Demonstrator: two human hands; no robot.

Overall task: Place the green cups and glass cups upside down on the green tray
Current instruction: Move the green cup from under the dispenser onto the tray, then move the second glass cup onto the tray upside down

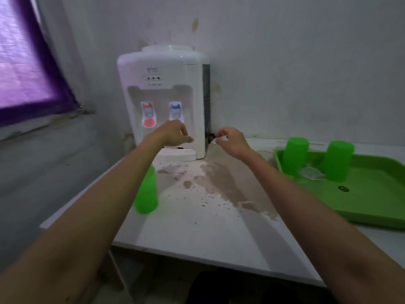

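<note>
Two green cups [294,156] [337,161] stand upside down at the back of the green tray [372,218] on the right. Between them sits a clear glass cup [311,173]; its orientation is hard to tell. A third green cup [146,194] stands on the white table, wide end down, partly behind my left forearm. My left hand [173,133] hovers in front of the water dispenser with loosely curled fingers and holds nothing. My right hand [232,140] is at the dispenser's right side, fingertips pinched on a small black part [211,137].
A white water dispenser [162,88] with red and blue taps stands at the back against the wall. The table [197,227] has a wet brown stain in its middle. A purple curtain [28,69] hangs at the left. The table's left and front edges are near.
</note>
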